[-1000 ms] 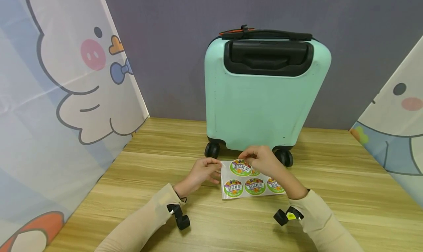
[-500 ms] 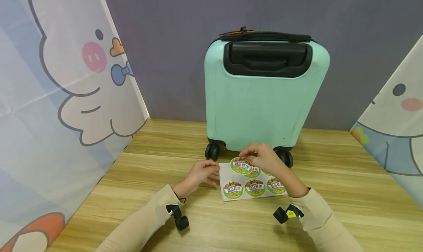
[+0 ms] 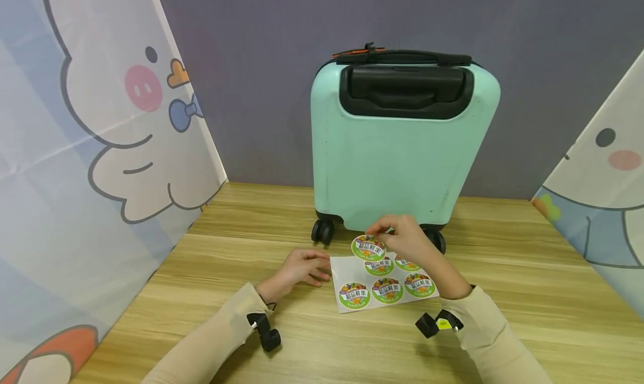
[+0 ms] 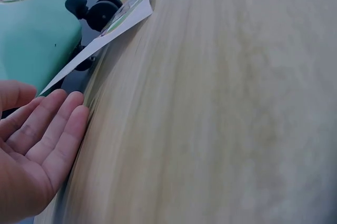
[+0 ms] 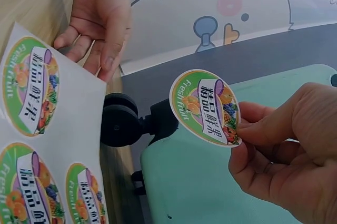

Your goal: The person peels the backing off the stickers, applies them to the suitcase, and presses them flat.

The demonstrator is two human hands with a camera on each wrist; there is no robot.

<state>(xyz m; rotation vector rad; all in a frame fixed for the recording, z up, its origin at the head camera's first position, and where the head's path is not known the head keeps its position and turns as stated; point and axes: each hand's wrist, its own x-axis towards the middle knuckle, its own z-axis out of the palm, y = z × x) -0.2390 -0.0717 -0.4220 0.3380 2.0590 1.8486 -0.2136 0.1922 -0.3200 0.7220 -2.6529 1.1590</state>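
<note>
In the head view my right hand (image 3: 405, 241) pinches a round fruit sticker (image 3: 368, 248) by its upper right edge, between thumb and fingertips. The sticker, printed with fruit and a green border, hangs clear of the backing in the right wrist view. My left hand (image 3: 303, 268) pinches the upper left corner of the white sticker sheet (image 3: 347, 265) with thumb and index finger, the other fingers loosely extended. In the left wrist view the sheet (image 4: 100, 45) slants up from the wooden table. Several like stickers are on the sheet, with a bare patch at its upper left.
A mint-green suitcase (image 3: 392, 171) stands upright right behind the sheet, its black wheels (image 3: 323, 231) on the wooden table (image 3: 241, 216). A grey wall (image 3: 251, 93) backs it. Cartoon-printed panels (image 3: 115, 121) flank the table on both sides.
My right hand has lifted the sticker up off the sheet, uncovering more of the stickers behind it. My left hand and the sheet have shifted slightly left and toward me.
</note>
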